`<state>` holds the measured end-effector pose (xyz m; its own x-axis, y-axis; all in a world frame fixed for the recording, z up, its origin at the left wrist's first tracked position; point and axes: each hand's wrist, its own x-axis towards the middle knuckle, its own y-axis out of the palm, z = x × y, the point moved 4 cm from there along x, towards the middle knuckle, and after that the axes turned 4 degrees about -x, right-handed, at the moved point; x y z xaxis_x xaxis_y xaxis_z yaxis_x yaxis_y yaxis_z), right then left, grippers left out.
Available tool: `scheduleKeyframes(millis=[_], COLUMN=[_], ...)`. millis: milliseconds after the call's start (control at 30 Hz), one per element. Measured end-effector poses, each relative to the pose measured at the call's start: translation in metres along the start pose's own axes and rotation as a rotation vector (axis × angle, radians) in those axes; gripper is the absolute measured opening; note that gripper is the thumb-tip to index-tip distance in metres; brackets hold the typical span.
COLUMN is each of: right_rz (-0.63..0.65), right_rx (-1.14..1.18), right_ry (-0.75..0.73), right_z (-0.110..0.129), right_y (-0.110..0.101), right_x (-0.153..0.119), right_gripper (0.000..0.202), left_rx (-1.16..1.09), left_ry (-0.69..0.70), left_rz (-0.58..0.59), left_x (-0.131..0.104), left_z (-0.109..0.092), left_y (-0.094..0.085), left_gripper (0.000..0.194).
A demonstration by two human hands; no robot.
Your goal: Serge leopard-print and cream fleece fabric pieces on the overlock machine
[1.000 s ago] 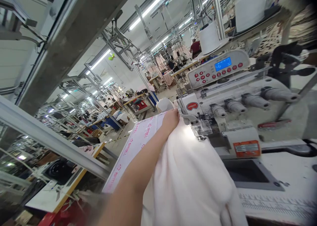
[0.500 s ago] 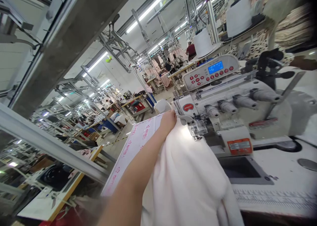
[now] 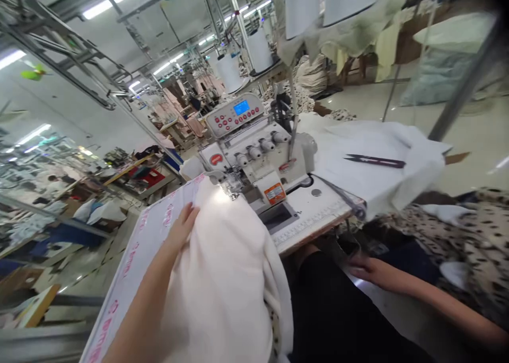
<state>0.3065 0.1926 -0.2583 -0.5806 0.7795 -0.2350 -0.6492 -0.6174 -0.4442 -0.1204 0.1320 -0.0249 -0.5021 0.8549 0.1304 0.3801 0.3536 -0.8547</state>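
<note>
White plush fabric (image 3: 222,251) drapes over the front of an overlock sewing machine (image 3: 254,156), its upper end under the lit presser foot (image 3: 233,195). Along the fabric's left edge lies my left hand (image 3: 186,222), fingers stretched forward and slightly apart, touching the cloth beside a film-covered board (image 3: 145,246) with pink print. My right hand (image 3: 363,267) is low on the right, below the table edge, near a dark part under the table. Motion blur hides its fingers and anything in them. A spotted patch shows at the fabric's lower right fold.
Dark thread snips (image 3: 376,161) lie on a white cloth (image 3: 358,140) to the machine's right. Spotted fabric (image 3: 457,236) is heaped at the far right. Large white thread cones (image 3: 260,50) stand behind the machine. A metal post (image 3: 463,82) slants down at the right.
The view has swung right and down, bringing my right hand, the snips and the spotted heap into sight. My left hand has moved back from beside the presser foot along the fabric's edge.
</note>
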Motion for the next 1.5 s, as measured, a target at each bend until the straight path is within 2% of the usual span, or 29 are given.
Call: scheduleKeyframes(millis=[33,100,167,200,233,267,300,333,400,467,500,533,600,633,700,767,800,833,867,900,933,1000,1033,1100,1200,1267,1333,1400,1500], right_rz=[0.127,0.363,0.386,0.317,0.189,0.094,0.073,0.127,0.399,0.641,0.704,0.706,0.584,0.498,0.385,0.341,0.321,0.289,0.257,0.235,0.228,0.26,0.29,0.343,0.429,0.513,0.569,0.577,0.587], right_rx=[0.067,0.25,0.43,0.521,0.595,0.629,0.638,0.648,0.672,0.743,0.76,0.758,0.641,0.558,0.416,0.344,0.323,0.299,0.28,0.272,0.28,0.327,0.361,0.444,0.595,0.67,0.696,0.701,0.711], right_ry=[-0.021,-0.126,-0.274,-0.355,-0.422,-0.462,-0.455,-0.42,-0.349,-0.358,-0.376,-0.384,-0.358,-0.326,-0.276,-0.277,-0.294,-0.314,-0.336,-0.357,-0.374,-0.391,-0.389,-0.375,-0.361,-0.339,-0.312,-0.308,-0.313], right_z=[0.006,0.038,0.086,0.111,0.135,0.156,0.174,0.189,0.211,0.221,0.221,0.216,0.196,0.183,0.159,0.143,0.138,0.135,0.133,0.132,0.132,0.133,0.133,0.134,0.138,0.141,0.143,0.145,0.145], right_y=[0.002,0.005,0.003,0.002,0.001,0.006,0.016,0.032,0.073,0.11,0.124,0.135,0.148,0.151,0.152,0.149,0.146,0.142,0.139,0.136,0.135,0.137,0.139,0.146,0.156,0.162,0.164,0.162,0.157], right_x=[-0.007,-0.016,-0.014,-0.008,0.0,0.008,0.016,0.022,0.021,0.005,-0.003,-0.009,-0.012,-0.01,-0.002,0.005,0.006,0.007,0.006,0.005,0.004,0.0,-0.001,-0.004,-0.009,-0.013,-0.017,-0.021,-0.027], right_gripper=[0.031,0.042,0.043,0.046,0.049,0.051,0.053,0.054,0.051,0.049,0.049,0.047,0.038,0.033,0.029,0.03,0.03,0.031,0.032,0.033,0.034,0.037,0.038,0.042,0.05,0.051,0.049,0.047,0.046], left_rx=[-0.005,-0.004,0.089,0.139,0.181,0.213,0.247,0.294,0.444,0.612,0.661,0.69,0.701,0.678,0.525,0.28,0.123,-0.058,-0.21,-0.3,-0.339,-0.317,-0.249,-0.051,0.252,0.359,0.368,0.289,0.176], left_ry=[-0.03,-0.143,-0.134,-0.1,-0.064,-0.033,-0.007,0.009,0.052,0.132,0.19,0.249,0.28,0.278,0.302,0.34,0.313,0.272,0.213,0.136,0.068,-0.013,-0.006,0.095,0.307,0.365,0.374,0.352,0.299], left_rz=[0.021,0.073,0.085,0.08,0.085,0.097,0.123,0.142,0.106,-0.019,-0.077,-0.122,-0.174,-0.235,-0.413,-0.502,-0.441,-0.203,0.095,0.319,0.372,0.209,0.078,-0.154,-0.442,-0.597,-0.63,-0.573,-0.461], left_x=[-0.022,-0.063,-0.093,-0.104,-0.111,-0.115,-0.115,-0.111,-0.092,-0.064,-0.049,-0.036,-0.018,-0.017,-0.038,-0.085,-0.111,-0.136,-0.161,-0.184,-0.2,-0.21,-0.208,-0.195,-0.173,-0.155,-0.13,-0.099,-0.06], left_z=[0.011,0.035,0.047,0.049,0.05,0.049,0.049,0.049,0.049,0.049,0.047,0.044,0.034,0.025,-0.002,-0.03,-0.039,-0.045,-0.048,-0.047,-0.041,-0.022,-0.012,0.002,0.008,0.01,0.014,0.024,0.039], left_y=[-0.001,0.004,0.013,0.018,0.022,0.024,0.023,0.018,-0.003,-0.034,-0.049,-0.061,-0.076,-0.078,-0.071,-0.047,-0.029,-0.003,0.026,0.049,0.064,0.07,0.065,0.046,0.017,0.004,0.0,0.0,0.0], left_gripper=[0.062,0.071,0.08,0.077,0.07,0.06,0.051,0.044,0.035,0.028,0.026,0.025,0.034,0.042,0.051,0.039,0.028,0.019,0.016,0.017,0.015,0.016,0.017,0.022,0.036,0.047,0.06,0.066,0.044])
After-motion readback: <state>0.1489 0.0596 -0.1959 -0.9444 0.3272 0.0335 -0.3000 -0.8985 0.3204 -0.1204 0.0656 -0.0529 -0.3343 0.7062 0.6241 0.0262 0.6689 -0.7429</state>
